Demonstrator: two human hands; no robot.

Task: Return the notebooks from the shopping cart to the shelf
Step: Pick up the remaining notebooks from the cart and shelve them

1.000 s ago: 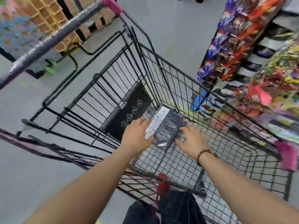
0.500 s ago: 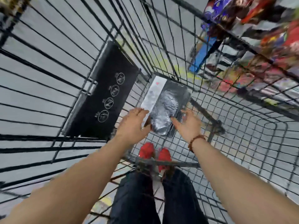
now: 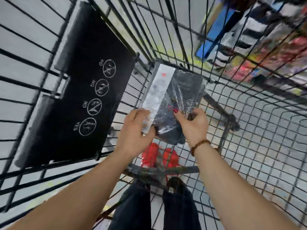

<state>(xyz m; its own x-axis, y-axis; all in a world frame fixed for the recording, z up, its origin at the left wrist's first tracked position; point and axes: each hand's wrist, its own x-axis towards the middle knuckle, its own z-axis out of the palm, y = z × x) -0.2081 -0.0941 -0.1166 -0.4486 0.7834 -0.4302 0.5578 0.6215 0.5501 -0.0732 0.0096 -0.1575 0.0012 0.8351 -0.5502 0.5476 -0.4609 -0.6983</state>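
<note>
A dark notebook pack [image 3: 181, 95] in shiny plastic wrap, with a white label strip down its left side, lies low inside the black wire shopping cart [image 3: 259, 133]. My left hand [image 3: 136, 130] grips the pack's near left corner, fingers curled over the label strip. On the near right edge, my right hand [image 3: 194, 125] pinches the wrap, thumb on top. Whether the pack rests on the cart's mesh floor or hangs just above it is unclear. The shelf [image 3: 265, 47] with colourful goods stands beyond the cart's right wall, blurred.
A black child-seat flap [image 3: 79, 90] with white safety pictograms hangs on the cart's left wall. Under the mesh floor show my red shoes [image 3: 159, 156] and dark trousers [image 3: 149, 208]. Grey shop floor [image 3: 25, 35] lies to the left.
The view has dropped deep into the cart basket. Both hands keep hold of the wrapped pack, which now sits lower, near the mesh floor.
</note>
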